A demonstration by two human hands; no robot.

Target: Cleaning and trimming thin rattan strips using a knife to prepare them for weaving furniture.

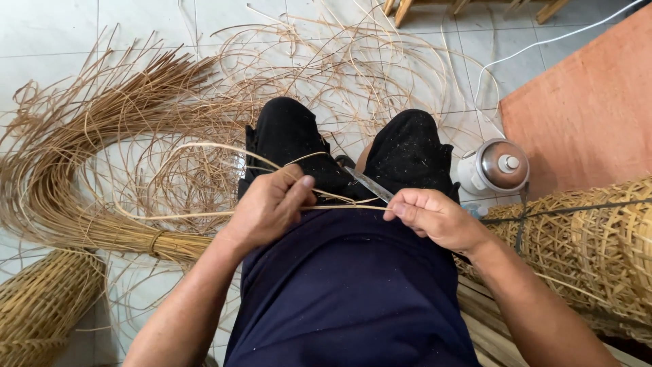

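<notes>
Looking down from the head camera, a thin rattan strip [343,206] is seen stretched almost level across the lap, its long axis running left to right between the two hands. The left hand [272,204] is clenched around the strip's left portion, thumb pressed over it, and from that fist the strip's free length is carried away leftward and up in a loose arc toward the bundle of rattan strands [88,156] on the tiled floor [41,34]. The right hand [435,216] is closed on a knife [370,183], whose blade is angled up and to the left from the fingers, so that the edge is met by the strip just beside the right fingertips. The working point is thus set nearer the right hand, with the left hand a short way along the same line. A woven basket [591,245] is seen at the right, with a small white cooker with a metal lid [494,167] beyond it.
</notes>
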